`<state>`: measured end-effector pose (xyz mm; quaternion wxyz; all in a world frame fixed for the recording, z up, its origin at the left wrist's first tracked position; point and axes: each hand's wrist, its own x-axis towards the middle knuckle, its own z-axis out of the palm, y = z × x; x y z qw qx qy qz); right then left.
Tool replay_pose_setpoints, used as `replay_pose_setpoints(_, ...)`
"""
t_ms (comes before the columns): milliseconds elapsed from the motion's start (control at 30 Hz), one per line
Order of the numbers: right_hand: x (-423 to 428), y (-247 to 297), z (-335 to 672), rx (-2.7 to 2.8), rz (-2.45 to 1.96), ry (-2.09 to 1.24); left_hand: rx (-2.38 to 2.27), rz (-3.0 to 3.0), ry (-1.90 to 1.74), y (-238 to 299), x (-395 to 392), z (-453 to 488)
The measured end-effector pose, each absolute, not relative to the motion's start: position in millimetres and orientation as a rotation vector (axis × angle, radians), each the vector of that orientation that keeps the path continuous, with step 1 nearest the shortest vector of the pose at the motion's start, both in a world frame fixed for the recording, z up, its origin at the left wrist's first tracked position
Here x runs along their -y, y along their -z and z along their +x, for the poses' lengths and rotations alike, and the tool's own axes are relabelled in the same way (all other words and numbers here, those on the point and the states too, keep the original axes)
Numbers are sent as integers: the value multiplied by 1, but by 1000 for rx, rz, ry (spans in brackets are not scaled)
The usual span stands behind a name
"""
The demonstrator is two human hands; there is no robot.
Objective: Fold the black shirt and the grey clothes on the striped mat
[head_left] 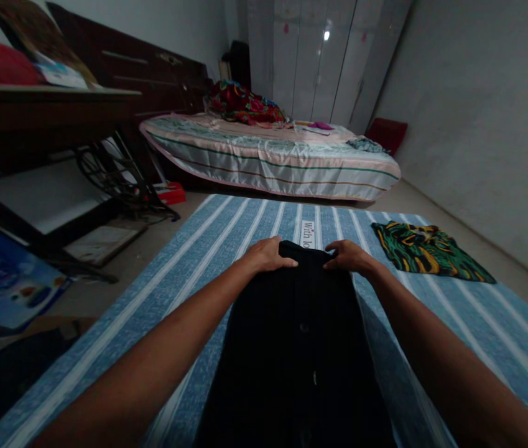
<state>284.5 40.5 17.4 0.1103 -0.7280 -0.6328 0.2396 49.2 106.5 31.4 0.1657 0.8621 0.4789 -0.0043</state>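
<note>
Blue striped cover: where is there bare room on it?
Bare strips of cover lie left of the left forearm and between the right forearm and the patterned cloth. The middle is crowded: the black garment fills it, its far edge in the left hand and right hand.

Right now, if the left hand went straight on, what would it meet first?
Beyond the black garment it grips, the left hand would probably reach the white lettered patch first; its height above the striped cover is unclear.
</note>
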Motion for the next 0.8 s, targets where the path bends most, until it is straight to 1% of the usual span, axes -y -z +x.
replay_pose_setpoints(133, -53, -26, 279, 1961, -2171, -708, -1405, 2511, 43, -33, -107, 58)
replay_pose_setpoints(200, -50, -29, 275, 1982, -2192, -633, -1403, 2612, -45, -34, -100, 56)
replay_pose_setpoints(267, -37, -32, 268, 1991, -2188, -513, -1276, 2763, -209, -34, -87, 49)
replay_pose_setpoints(333, -11, -35, 259, 2050, -2077, -367, -991, 2865, -342, -34, -68, 38)
replay_pose_setpoints(400, 29, -37, 245, 2198, -1778, -193, -697, 2861, -383, -33, -46, 25)
replay_pose_setpoints(467, 77, -37, 229, 2276, -1509, -105, -483, 2815, -378, -33, -25, 15)
replay_pose_setpoints(533, 126, -32, 211, 2362, -1318, -28, -372, 2776, -327, -31, -7, 10)
replay_pose_setpoints(600, 167, -19, 193, 2426, -1239, 81, -334, 2756, -242, -28, 5, 9)
replay_pose_setpoints(667, 194, -1, 176, 2465, -1161, 271, -340, 2745, -174, -24, 12, 11)
replay_pose_setpoints(733, 208, 18, 162, 2473, -1239, 426, -364, 2739, -149, -18, 16, 14)
replay_pose_setpoints(800, 213, 34, 149, 2456, -1347, 471, -392, 2744, -152, -12, 18, 16)
